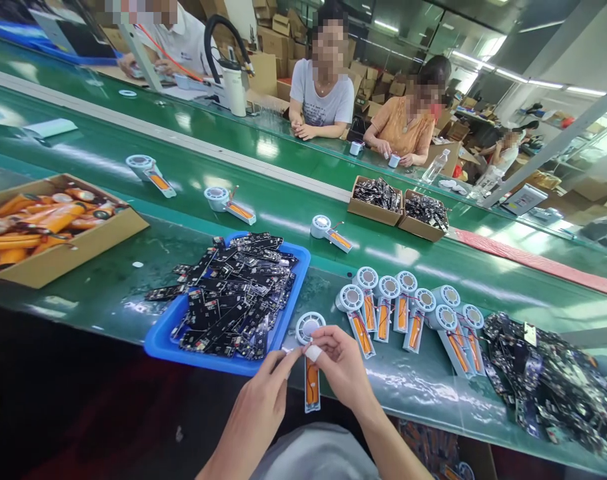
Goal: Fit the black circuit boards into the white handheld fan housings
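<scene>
At the bench edge in front of me is a light blue handheld fan [311, 327] with a round grilled head and a long open handle. An orange battery [312, 383] and thin wires lie in that handle. My left hand [263, 400] is closed at the fan's neck, thumb and forefinger pinched. From the other side my right hand [341, 367], with white tape on its thumb, pinches at the same spot. The fingertips meet there and hide whatever small part lies between them. Just left is a blue tray [158, 340] heaped with black circuit boards [233, 293].
Several similar fans [383, 300] stand right of my hands, beside a pile of dark boards [548, 373]. A cardboard box [83, 250] of orange batteries sits left. More fans [228, 203] lie on the green belt [278, 230]. People [321, 87] sit across it.
</scene>
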{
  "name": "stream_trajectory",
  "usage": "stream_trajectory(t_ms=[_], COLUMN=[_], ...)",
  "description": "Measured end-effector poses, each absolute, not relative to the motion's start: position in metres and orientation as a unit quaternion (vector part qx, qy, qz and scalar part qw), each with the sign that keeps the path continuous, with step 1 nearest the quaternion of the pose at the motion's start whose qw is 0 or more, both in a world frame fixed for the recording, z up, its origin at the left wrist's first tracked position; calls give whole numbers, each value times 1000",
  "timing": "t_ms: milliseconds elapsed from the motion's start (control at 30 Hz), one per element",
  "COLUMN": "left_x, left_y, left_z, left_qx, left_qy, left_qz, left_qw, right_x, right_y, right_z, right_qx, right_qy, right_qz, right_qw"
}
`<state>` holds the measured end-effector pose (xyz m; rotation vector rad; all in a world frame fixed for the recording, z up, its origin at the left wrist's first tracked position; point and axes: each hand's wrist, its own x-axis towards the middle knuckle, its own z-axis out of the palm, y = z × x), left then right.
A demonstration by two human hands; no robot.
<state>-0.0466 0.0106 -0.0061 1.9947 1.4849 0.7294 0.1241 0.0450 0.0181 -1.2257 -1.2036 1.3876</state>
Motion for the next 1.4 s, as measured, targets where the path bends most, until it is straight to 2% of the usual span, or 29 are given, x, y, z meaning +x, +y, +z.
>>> stream_trajectory(t_ms=[67,200,300,600,833,967,1200,1400], left_x=[-44,-37,-32,-30,-26,-29,-43,-46], left_y=[11,8,6,4,0,3,16,18], left_z=[-7,-5,-1,5,9,10,16,8], left_qx=[679,547,504,500,619,627,549,546], left_qy=[566,592,594,607,593,574,550,532], left_qz=[327,379,404,432,448,456,414,410], left_qw=[334,455,480,441,253,264,474,500], right_x=[124,127,127,128,122,127,145,141], right_y=[46,45,44,41,40,44,57,57], right_z=[19,28,31,21,30,31,41,39], right_qx=[-501,-487,-472,-476,-456,-456,-424,-459], right_qy=[-505,-647,-697,-787,-847,-838,-815,-769], right_qz=[547,401,350,172,33,108,291,331], right_qw=[441,428,411,353,270,280,265,299])
